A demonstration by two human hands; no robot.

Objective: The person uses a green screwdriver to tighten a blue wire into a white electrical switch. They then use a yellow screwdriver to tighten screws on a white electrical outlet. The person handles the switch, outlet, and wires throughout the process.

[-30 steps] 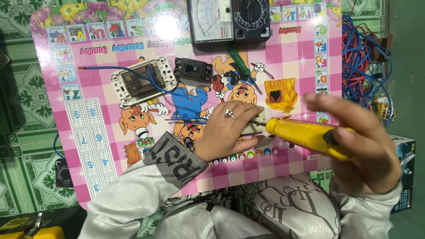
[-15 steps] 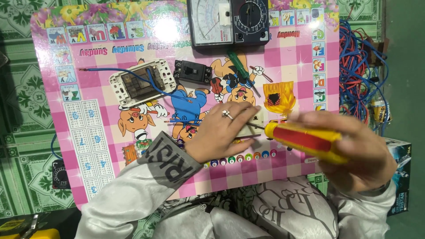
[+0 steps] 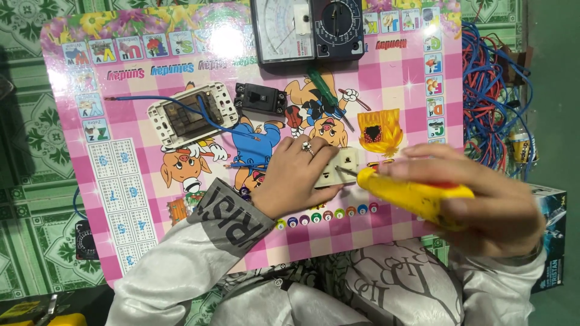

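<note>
My left hand (image 3: 296, 175) pins the cream socket (image 3: 337, 168) steady while my right hand (image 3: 477, 199), at three o'clock, grips the yellow screwdriver (image 3: 411, 194) into it.

Take the play mat (image 3: 139, 199) as your landmark: the multimeter (image 3: 308, 30) sits on its far edge, the switch plate (image 3: 192, 115) and small breaker (image 3: 261, 98) lie mid-mat, the socket (image 3: 338, 169) rests nearer you under your left hand (image 3: 293, 175), and the wire tangle (image 3: 492, 102) lies off its right edge.
</note>
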